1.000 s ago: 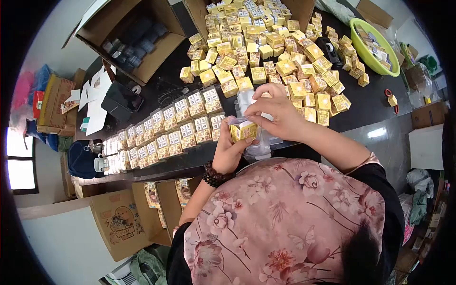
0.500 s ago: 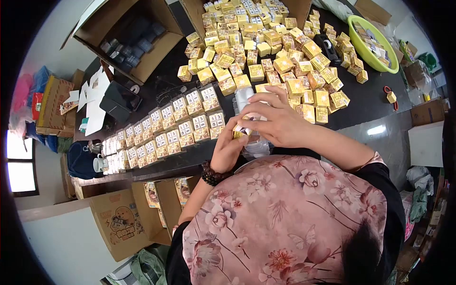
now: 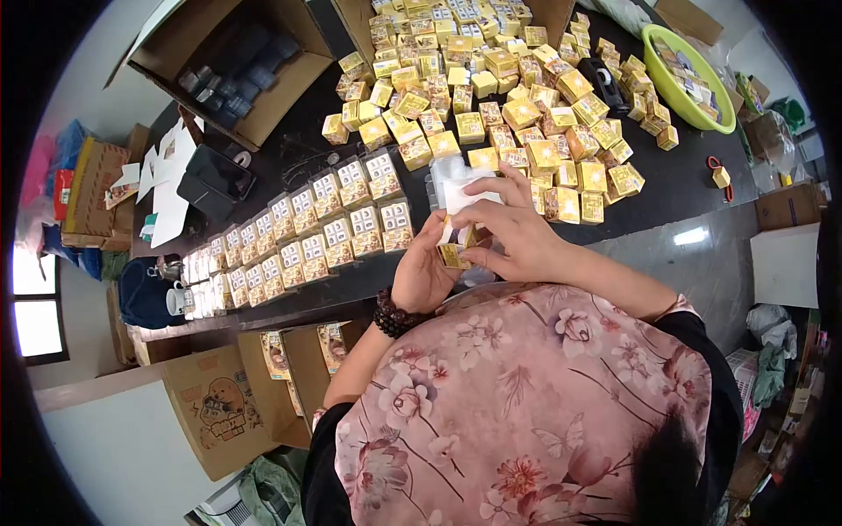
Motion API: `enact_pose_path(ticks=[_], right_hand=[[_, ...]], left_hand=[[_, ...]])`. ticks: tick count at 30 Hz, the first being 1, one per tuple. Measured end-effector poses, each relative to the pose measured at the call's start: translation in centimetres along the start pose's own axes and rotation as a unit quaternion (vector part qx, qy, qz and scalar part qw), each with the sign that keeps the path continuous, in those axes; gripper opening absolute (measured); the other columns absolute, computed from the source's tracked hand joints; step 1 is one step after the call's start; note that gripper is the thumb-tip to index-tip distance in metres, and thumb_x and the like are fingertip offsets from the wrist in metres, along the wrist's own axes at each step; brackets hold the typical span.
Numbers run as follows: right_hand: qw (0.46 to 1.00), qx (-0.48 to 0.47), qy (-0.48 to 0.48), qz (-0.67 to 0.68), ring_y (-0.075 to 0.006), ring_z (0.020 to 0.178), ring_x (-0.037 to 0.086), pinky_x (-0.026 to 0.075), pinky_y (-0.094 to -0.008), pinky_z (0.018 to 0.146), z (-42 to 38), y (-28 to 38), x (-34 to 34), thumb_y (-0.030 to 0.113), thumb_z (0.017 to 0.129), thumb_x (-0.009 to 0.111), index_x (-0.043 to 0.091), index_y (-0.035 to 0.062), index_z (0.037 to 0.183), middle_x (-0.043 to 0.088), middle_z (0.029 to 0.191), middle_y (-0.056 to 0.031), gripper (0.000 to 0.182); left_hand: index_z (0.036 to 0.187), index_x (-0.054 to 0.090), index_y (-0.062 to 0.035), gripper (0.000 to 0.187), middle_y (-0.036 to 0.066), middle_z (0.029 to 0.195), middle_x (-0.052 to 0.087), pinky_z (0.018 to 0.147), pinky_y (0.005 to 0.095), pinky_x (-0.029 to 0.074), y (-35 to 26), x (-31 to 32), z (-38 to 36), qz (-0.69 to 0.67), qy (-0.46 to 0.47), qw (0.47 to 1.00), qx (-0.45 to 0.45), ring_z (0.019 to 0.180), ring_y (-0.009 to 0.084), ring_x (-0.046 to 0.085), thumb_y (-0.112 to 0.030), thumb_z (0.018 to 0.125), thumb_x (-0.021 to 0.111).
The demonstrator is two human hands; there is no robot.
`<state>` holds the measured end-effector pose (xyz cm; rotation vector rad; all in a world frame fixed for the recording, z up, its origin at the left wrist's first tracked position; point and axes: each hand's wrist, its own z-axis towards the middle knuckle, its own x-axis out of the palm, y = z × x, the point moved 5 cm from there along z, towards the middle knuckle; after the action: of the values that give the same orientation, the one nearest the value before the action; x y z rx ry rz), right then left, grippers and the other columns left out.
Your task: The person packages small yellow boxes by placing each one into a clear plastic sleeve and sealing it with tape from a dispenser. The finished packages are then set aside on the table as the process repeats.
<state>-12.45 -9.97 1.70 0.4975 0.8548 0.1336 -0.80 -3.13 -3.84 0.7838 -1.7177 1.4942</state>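
My left hand [image 3: 421,276] and my right hand [image 3: 509,230] both grip one small yellow box [image 3: 457,248] in a clear plastic sleeve, held close to my chest over the table's near edge. A beaded bracelet [image 3: 392,320] circles my left wrist. Just beyond my fingers lies a stack of clear plastic sleeves [image 3: 456,186] on the black table [image 3: 675,188]. A large heap of loose yellow boxes [image 3: 491,88] covers the table's far half. To the left run two rows of sleeved boxes [image 3: 298,237].
A green bowl [image 3: 680,83] with boxes sits at the far right, a tape dispenser [image 3: 605,83] beside it. An open cardboard carton [image 3: 241,66] with dark items stands far left. More cartons [image 3: 228,403] sit on the floor by my left side.
Both hands have drawn the yellow box lower and closer to my body. My right fingers have shifted from above the box down onto it, and the sleeve stack is now uncovered.
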Motion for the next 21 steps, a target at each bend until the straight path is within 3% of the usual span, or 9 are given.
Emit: enact_pose_path(ticks=[3, 5, 9, 11, 12, 14, 15, 18, 21], right_hand=[[0.999, -0.023, -0.001, 0.024, -0.0262, 0.116, 0.049, 0.025, -0.0493, 0.107, -0.5, 0.0, 0.7, 0.021, 0.074, 0.076, 0.065, 0.0114, 0.093, 0.062, 0.103, 0.0002, 0.024], [0.996, -0.015, -0.074, 0.044, -0.0269, 0.115, 0.05, 0.032, -0.0467, 0.104, -0.7, -0.4, 0.8, 0.018, 0.073, 0.076, 0.065, 0.0105, 0.093, 0.062, 0.103, -0.0012, 0.024], [0.996, 0.0, -0.04, 0.083, -0.0277, 0.113, 0.051, 0.033, -0.045, 0.105, -1.0, -1.1, 1.7, 0.011, 0.075, 0.075, 0.066, 0.0111, 0.096, 0.064, 0.106, -0.0033, 0.023], [0.973, 0.116, -0.09, 0.181, -0.0274, 0.116, 0.053, 0.032, -0.0462, 0.107, -1.1, -1.9, 1.7, 0.006, 0.078, 0.07, 0.061, 0.009, 0.094, 0.064, 0.11, -0.0069, 0.018], [0.972, 0.117, -0.09, 0.18, -0.0274, 0.116, 0.053, 0.032, -0.0462, 0.107, -0.9, -1.9, 1.8, 0.006, 0.078, 0.07, 0.061, 0.009, 0.094, 0.064, 0.11, -0.0069, 0.018], [0.931, 0.11, -0.064, 0.342, -0.0283, 0.12, 0.055, 0.028, -0.0489, 0.11, -0.4, -2.1, 2.3, 0.004, 0.082, 0.067, 0.054, 0.0074, 0.091, 0.065, 0.113, -0.0103, 0.017], [0.963, 0.066, -0.046, 0.257, -0.0255, 0.118, 0.058, 0.036, -0.0477, 0.107, -0.6, -2.3, 2.5, 0.005, 0.085, 0.066, 0.048, 0.0074, 0.091, 0.065, 0.114, -0.0066, 0.019], [0.932, 0.095, -0.077, 0.341, -0.0292, 0.118, 0.057, 0.027, -0.0496, 0.112, -0.9, -2.8, 2.6, 0.004, 0.084, 0.067, 0.051, 0.0055, 0.09, 0.065, 0.113, -0.0117, 0.017], [0.952, 0.083, 0.0, 0.296, -0.0268, 0.115, 0.059, 0.035, -0.0455, 0.108, 0.0, -2.0, 1.2, 0.003, 0.085, 0.067, 0.057, 0.0025, 0.093, 0.065, 0.111, -0.0124, 0.013]], left_hand=[[0.129, 0.041, -0.007, 0.032, 0.01, 0.122, 0.054, 0.091, 0.0326, 0.049, 0.5, -0.9, 0.1, -0.048, -0.023, 0.999, -0.005, 0.11, 0.0198, 0.057, -0.017, 0.1, 0.034], [0.128, 0.041, -0.006, 0.031, 0.01, 0.12, 0.055, 0.087, 0.0324, 0.051, -0.3, -0.1, 0.3, 0.054, -0.109, 0.992, 0.015, 0.108, 0.0189, 0.058, -0.015, 0.099, 0.033], [0.126, 0.042, -0.0049, 0.031, 0.011, 0.119, 0.055, 0.085, 0.0322, 0.052, 0.0, -1.9, 0.5, 0.178, -0.141, 0.973, 0.043, 0.108, 0.0186, 0.058, -0.013, 0.097, 0.032], [0.122, 0.043, -0.0046, 0.029, 0.011, 0.119, 0.056, 0.086, 0.0319, 0.051, -0.1, -0.8, 0.8, 0.153, -0.123, 0.978, 0.07, 0.109, 0.0181, 0.058, -0.013, 0.097, 0.032], [0.122, 0.043, -0.0046, 0.029, 0.011, 0.119, 0.056, 0.086, 0.0319, 0.051, -0.2, -0.6, 0.8, 0.152, -0.123, 0.978, 0.068, 0.109, 0.0181, 0.058, -0.013, 0.097, 0.032], [0.129, 0.042, -0.0048, 0.033, 0.01, 0.124, 0.054, 0.092, 0.034, 0.048, 0.0, -0.8, 0.7, 0.089, -0.13, 0.987, 0.01, 0.114, 0.0185, 0.055, -0.013, 0.098, 0.033], [0.129, 0.042, -0.0048, 0.033, 0.01, 0.124, 0.054, 0.092, 0.034, 0.048, -0.2, -1.0, 0.6, 0.088, -0.131, 0.987, 0.01, 0.114, 0.0185, 0.055, -0.013, 0.098, 0.033], [0.141, 0.033, -0.007, 0.043, 0.007, 0.131, 0.049, 0.1, 0.0373, 0.043, -0.2, -0.4, 0.5, -0.048, -0.033, 0.998, 0.007, 0.121, 0.0201, 0.05, -0.019, 0.101, 0.037], [0.146, 0.027, -0.0061, 0.049, 0.007, 0.136, 0.046, 0.103, 0.0382, 0.04, 0.0, -0.4, 0.5, -0.04, -0.038, 0.998, 0.013, 0.123, 0.021, 0.048, -0.022, 0.101, 0.038]])
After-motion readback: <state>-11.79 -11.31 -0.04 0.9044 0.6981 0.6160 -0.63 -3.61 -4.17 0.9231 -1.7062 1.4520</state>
